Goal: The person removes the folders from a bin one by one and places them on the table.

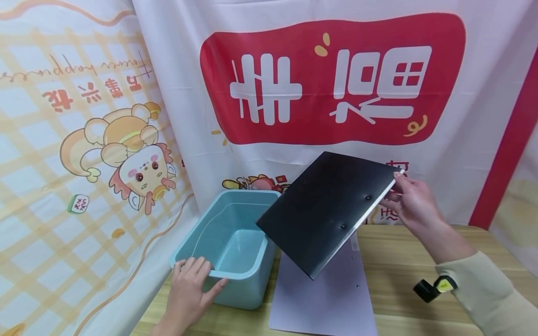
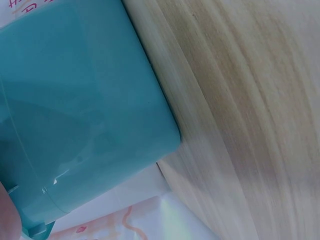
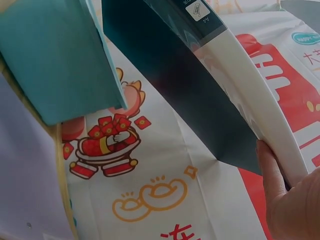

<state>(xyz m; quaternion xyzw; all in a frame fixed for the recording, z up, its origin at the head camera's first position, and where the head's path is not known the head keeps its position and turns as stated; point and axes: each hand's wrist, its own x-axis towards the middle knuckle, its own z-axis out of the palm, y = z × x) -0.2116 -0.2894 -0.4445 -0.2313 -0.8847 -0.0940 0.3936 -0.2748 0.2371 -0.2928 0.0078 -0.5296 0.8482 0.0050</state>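
Note:
My right hand (image 1: 415,205) pinches a black file folder (image 1: 319,210) by its white-edged spine, thumb uppermost. The folder hangs tilted in the air, its far left corner over the right rim of a light-blue plastic bin (image 1: 235,275). In the right wrist view, the folder's wide spine (image 3: 250,95) has a white strip and a small A4 label. My left hand (image 1: 189,289) holds the bin's near rim, fingers over the edge and thumb along the outer front wall. A pale purple folder (image 1: 323,303) lies flat on the table, partly under the black one.
The wooden table (image 1: 420,270) extends to the right of the purple folder. Behind it hangs a white cloth (image 1: 180,84) with a red printed panel, and a patterned cloth (image 1: 42,186) covers the left side. A small black device (image 1: 426,290) sticks out from the right sleeve.

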